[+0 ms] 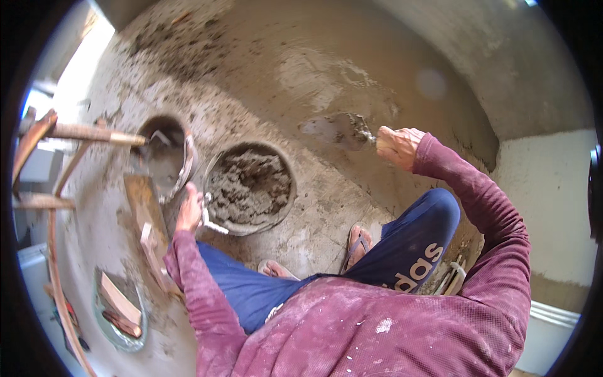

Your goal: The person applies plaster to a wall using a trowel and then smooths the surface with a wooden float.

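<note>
My right hand [399, 146] is closed round the handle of a trowel [339, 130]. Wet mortar clings to the trowel's blade, which lies at or just over the smeared floor; I cannot tell if it touches. Between my arms stands a round bucket [290, 200] filled with lumpy grey mortar [248, 185], hollowed on its right side. At its near left side, my left hand [190, 210] is closed on what looks like its white handle [215, 226]. Part of that grip is hidden by the hand.
A second bucket [190, 151] with murky contents is behind my left hand. Beside it lies a muddy plank [141, 195]. A wooden frame [56, 201] stands at far left, and a tub [143, 327] holds wood pieces. Smoothed mortar [433, 81] spreads toward the wall [527, 69].
</note>
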`<state>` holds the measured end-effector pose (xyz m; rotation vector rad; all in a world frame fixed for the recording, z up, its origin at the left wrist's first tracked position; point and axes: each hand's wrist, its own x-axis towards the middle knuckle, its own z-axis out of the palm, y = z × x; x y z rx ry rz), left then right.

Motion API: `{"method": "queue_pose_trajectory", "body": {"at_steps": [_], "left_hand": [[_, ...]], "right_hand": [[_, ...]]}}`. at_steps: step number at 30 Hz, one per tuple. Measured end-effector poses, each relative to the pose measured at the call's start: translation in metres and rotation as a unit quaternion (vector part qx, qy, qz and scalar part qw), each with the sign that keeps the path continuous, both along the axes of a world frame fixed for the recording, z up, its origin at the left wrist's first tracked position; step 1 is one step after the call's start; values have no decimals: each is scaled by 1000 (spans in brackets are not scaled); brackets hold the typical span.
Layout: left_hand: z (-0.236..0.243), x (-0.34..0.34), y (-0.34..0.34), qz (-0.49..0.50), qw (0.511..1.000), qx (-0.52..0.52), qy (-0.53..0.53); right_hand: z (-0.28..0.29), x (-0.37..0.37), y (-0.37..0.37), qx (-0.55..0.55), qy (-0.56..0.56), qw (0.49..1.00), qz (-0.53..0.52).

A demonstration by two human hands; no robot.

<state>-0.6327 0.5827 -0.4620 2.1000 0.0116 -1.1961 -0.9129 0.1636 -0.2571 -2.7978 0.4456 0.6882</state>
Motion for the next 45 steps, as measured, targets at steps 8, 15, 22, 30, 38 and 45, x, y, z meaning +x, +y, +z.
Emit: {"method": "queue_pose_trajectory", "body": {"at_steps": [8, 15, 22, 30, 38, 45], "left_hand": [[16, -6, -21, -91, 992, 84, -2], [26, -13, -19, -79, 991, 51, -94], [7, -4, -23, -72, 995, 52, -56], [-15, 1, -19, -19, 999, 14, -38], [-5, 9, -20, 7, 988, -5, -153], [-37, 22, 12, 48, 971, -197, -122]], "right_hand": [[-43, 64, 82, -150, -19, 969, 196], [-69, 93, 116, -81, 58, 986, 134], [-143, 89, 135, 73, 7, 994, 77], [-157, 65, 172, 252, -70, 963, -62], [-70, 54, 125, 337, 36, 931, -137], [-17, 54, 43, 386, 50, 893, -226]]}}
